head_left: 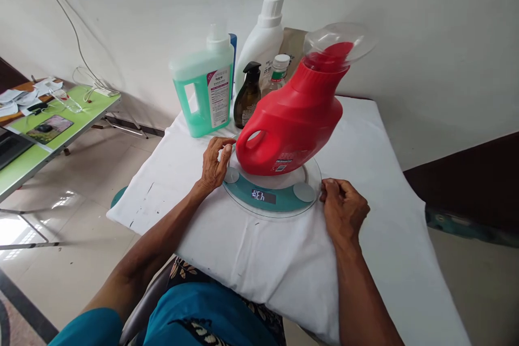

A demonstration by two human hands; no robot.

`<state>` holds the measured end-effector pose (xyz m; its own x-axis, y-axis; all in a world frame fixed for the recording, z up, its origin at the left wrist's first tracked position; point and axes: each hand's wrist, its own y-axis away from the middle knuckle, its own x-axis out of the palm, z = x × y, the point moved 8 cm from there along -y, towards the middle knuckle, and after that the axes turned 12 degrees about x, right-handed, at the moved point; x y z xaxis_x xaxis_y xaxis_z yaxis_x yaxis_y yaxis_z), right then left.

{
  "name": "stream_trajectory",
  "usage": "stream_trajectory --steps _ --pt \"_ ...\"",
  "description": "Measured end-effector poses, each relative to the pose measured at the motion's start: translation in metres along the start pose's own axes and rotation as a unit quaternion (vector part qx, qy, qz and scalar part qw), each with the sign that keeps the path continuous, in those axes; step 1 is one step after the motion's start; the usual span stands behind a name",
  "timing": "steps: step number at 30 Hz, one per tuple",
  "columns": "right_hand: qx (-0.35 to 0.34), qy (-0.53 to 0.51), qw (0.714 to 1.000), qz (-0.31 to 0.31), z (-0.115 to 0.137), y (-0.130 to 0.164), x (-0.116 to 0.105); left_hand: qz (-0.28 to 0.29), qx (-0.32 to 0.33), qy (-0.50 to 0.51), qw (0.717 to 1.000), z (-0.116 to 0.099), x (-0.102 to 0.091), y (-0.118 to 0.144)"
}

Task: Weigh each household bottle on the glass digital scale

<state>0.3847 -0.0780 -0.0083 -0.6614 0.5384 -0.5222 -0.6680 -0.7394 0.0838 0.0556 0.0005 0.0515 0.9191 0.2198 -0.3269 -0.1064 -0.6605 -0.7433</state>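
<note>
Room: white wall behind, tiled floor, white-clothed table (389, 259) in front of us; green side table (60, 130) far left with papers and a cable on it.
Scale: round glass scale (271, 197) lies flat on the cloth near our edge of the table, teal band and lit display facing us; digits not readable.
Red jug: red detergent jug (294, 119) stands on the scale plate, handle toward our left hand, neck leaning up and to the right.
Funnel: clear funnel (338, 43) sits in the jug's neck, tilted with it.
Left hand: our left hand (214, 162) is at the scale's left rim just beside the jug handle, fingers curled in, thumb and fingertips pinched on something small and pale; we cannot tell what.
Right hand: our right hand (344, 210) rests on the cloth, fingers bunched together, fingertips touching the scale's right rim.
Behind the jug: green liquid jug (205, 92), white bottle (261, 40), dark pump bottle (247, 97), small clear bottle with white cap (278, 73), all grouped close together at the far edge.
Foreground: our blue clothing at the bottom edge.
</note>
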Motion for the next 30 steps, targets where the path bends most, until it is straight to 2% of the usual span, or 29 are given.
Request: stream_trajectory --steps 9,30 --pt "-0.019 0.047 0.999 0.008 -0.004 -0.009 0.003 0.005 -0.027 -0.038 0.999 0.016 -0.001 0.003" --pt "-0.058 0.036 0.998 0.017 0.004 -0.010 0.001 -0.022 -0.030 -0.039 0.999 0.020 -0.009 0.017"
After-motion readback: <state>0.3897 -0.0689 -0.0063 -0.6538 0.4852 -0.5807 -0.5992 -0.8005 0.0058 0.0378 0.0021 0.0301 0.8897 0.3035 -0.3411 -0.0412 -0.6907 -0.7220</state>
